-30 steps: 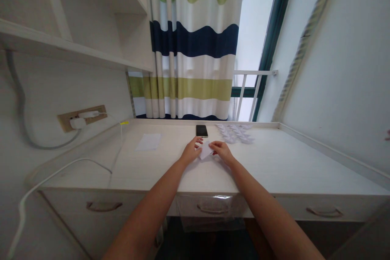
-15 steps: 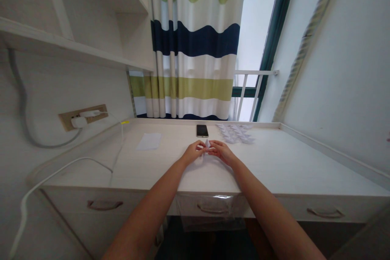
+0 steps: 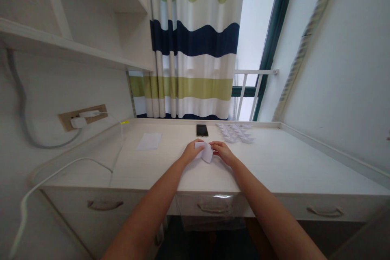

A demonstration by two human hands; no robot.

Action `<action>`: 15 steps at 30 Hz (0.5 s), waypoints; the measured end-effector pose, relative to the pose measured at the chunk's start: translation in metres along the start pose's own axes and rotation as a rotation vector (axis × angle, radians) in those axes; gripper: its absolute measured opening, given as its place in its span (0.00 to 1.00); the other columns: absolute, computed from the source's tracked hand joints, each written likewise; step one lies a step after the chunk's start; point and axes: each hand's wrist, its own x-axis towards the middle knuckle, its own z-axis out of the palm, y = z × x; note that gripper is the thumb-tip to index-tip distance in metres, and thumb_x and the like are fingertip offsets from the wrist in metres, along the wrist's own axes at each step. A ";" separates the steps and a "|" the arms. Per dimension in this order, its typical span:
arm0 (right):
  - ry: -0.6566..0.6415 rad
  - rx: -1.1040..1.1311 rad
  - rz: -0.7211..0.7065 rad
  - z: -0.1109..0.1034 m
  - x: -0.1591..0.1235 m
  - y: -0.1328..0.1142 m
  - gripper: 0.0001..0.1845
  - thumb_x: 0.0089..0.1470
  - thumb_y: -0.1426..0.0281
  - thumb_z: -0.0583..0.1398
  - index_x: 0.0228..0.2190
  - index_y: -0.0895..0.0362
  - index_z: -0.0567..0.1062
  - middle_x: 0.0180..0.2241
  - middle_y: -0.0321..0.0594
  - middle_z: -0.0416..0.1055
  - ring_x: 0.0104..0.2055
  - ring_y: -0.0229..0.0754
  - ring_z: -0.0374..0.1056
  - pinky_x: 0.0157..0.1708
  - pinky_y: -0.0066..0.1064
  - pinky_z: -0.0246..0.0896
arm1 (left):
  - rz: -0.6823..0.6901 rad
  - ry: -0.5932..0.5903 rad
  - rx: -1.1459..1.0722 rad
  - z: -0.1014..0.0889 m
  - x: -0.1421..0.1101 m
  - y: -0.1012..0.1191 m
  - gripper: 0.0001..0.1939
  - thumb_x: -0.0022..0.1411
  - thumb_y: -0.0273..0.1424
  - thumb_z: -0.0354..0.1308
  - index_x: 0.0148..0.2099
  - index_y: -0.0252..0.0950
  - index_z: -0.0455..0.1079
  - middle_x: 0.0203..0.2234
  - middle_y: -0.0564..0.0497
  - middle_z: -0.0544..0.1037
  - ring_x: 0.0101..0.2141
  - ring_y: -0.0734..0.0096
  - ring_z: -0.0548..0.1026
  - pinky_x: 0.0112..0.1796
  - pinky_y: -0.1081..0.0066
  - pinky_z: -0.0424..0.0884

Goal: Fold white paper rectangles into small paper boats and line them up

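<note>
A small folded piece of white paper is held just above the desk, between my two hands. My left hand is closed on its left side, with the thumb lying over the paper. On the opposite edge, the fingers of my right hand pinch the paper. The fold shows a broad flat face toward me, and its far side is hidden. Beyond my hands lies a dark phone. Several folded white paper pieces lie in rows to the phone's right.
A stack of flat white paper rests on the left of the white desk. White cable crosses the desk's left edge near a wall socket. Clear plastic hangs over the middle drawer. A shelf juts out at upper left.
The paper between my hands has turned from a narrow upright point to a wider, flatter face. My left thumb now lies across it. The phone and the other papers have stayed put.
</note>
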 end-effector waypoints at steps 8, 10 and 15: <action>0.033 -0.052 -0.030 0.004 -0.002 -0.002 0.14 0.30 0.66 0.65 0.25 0.57 0.71 0.23 0.34 0.69 0.25 0.35 0.63 0.25 0.26 0.57 | -0.148 0.151 -0.072 -0.001 0.004 0.001 0.10 0.44 0.33 0.58 0.30 0.31 0.70 0.23 0.49 0.74 0.26 0.71 0.70 0.28 0.74 0.64; 0.060 -0.079 -0.055 0.005 -0.002 -0.002 0.14 0.29 0.66 0.65 0.23 0.58 0.71 0.22 0.35 0.68 0.24 0.35 0.63 0.24 0.26 0.57 | -0.173 0.168 -0.084 -0.002 0.003 0.003 0.11 0.43 0.35 0.59 0.28 0.31 0.70 0.22 0.50 0.74 0.25 0.71 0.70 0.27 0.74 0.64; 0.092 -0.132 -0.092 0.006 0.000 -0.001 0.13 0.30 0.66 0.64 0.22 0.60 0.72 0.19 0.34 0.68 0.22 0.34 0.61 0.22 0.26 0.53 | -0.237 0.183 -0.159 -0.001 0.002 0.003 0.12 0.40 0.34 0.61 0.28 0.31 0.70 0.22 0.49 0.74 0.24 0.71 0.70 0.26 0.74 0.64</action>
